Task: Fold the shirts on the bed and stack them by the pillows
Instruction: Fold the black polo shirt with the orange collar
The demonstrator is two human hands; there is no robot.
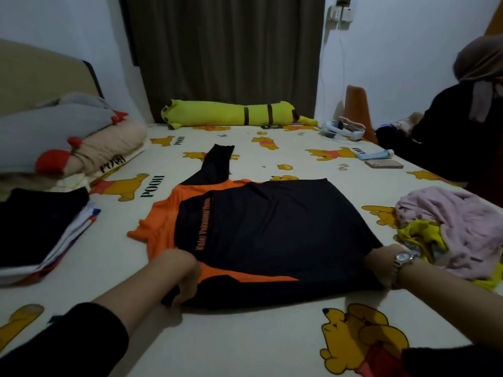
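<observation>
Your left hand (181, 273) curls round the near shoulder edge of the black and orange shirt (261, 235), gripping the fabric; your right hand (381, 265), a watch (402, 261) on its wrist, seems to pinch the shirt's near hem corner, though the fingers are partly hidden under the cloth. The shirt lies face down across the middle of the bed (245, 344), one black sleeve (217, 164) stretched toward the far side; a stack of folded shirts (40, 229) sits at your left, just beside the pillows (68, 137); a heap of unfolded clothes (449, 229) lies at your right; another person (462, 118) sits at the far right edge.
</observation>
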